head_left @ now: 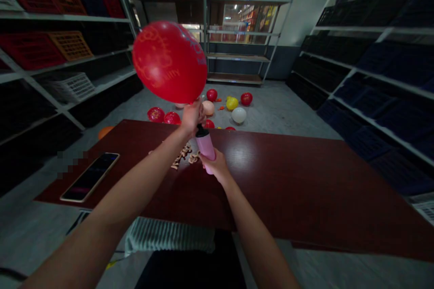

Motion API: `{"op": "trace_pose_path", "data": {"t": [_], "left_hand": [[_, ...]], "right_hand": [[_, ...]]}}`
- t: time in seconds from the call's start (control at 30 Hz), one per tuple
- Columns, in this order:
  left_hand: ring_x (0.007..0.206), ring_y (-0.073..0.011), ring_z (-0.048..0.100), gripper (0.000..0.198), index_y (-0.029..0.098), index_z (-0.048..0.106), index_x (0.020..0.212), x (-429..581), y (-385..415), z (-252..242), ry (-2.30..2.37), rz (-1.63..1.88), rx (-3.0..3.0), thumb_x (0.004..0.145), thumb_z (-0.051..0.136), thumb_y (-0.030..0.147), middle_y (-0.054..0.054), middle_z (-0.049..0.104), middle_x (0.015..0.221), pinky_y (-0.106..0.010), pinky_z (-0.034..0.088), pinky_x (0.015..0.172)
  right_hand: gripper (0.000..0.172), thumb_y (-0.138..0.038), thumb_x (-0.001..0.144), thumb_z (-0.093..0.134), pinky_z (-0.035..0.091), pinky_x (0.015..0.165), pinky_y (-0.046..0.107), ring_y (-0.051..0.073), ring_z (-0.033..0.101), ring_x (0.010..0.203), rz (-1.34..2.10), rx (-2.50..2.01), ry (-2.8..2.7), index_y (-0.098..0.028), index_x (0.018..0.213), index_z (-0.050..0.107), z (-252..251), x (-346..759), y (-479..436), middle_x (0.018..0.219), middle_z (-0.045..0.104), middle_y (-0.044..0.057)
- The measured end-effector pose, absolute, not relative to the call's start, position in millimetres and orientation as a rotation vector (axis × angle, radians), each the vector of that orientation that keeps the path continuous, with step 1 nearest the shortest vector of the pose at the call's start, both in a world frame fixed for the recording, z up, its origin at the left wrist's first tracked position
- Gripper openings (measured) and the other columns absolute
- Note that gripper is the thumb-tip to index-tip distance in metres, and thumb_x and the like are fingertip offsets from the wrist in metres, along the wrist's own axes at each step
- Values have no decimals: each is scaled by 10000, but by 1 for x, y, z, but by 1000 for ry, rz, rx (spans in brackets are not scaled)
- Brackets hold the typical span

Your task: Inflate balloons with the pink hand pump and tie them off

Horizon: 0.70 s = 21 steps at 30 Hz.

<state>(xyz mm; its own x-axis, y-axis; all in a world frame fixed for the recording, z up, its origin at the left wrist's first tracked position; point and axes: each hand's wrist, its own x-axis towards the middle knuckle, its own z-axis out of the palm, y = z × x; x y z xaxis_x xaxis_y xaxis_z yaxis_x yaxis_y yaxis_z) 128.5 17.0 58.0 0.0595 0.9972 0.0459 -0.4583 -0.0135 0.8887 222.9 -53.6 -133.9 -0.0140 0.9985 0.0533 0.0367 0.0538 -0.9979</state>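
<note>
A large inflated red balloon (169, 62) with printed drawings and lettering rises above the table. At its lower end my left hand (192, 117) is closed around the balloon's neck, where it meets the black tip of a hand pump. The pink pump (205, 144) slants down toward me, its body wrapped by the fingers of my right hand (217, 165). Several small tan pieces, possibly uninflated balloons (183, 153), lie in a pile on the table behind the pump. My left fingers hide the exact joint between balloon and pump.
The dark brown table (288, 176) spans in front of me, with a phone (91, 177) at its left. Several inflated balloons, among them a white one (239, 115) and a yellow one (232, 103), lie on the floor beyond. Shelves with crates (69, 44) line both sides.
</note>
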Motion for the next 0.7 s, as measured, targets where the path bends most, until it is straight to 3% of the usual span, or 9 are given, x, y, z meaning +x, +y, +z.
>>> {"op": "trace_pose_path", "data": {"t": [0.43,0.7], "left_hand": [[275,-87,202,524,205,272,549,110,25,41,815,1342,715,1055,386,284,67,203,379,-212,197,320],[270,-89,183,488,216,248,560,82,28,40,826,1390,642,1026,384,260,72,197,382,-211,213,320]], "right_hand": [[531,-607,703,775,462,448,222,135,615,493,1003,-1332,-1370,-158,978,703,-130,222,-54,623,676,12],[438,-578,676,778,487,624,273,221,706,744,735,-1477,-1510,-215,910,708,-123,222,-59,774,734,44]]}}
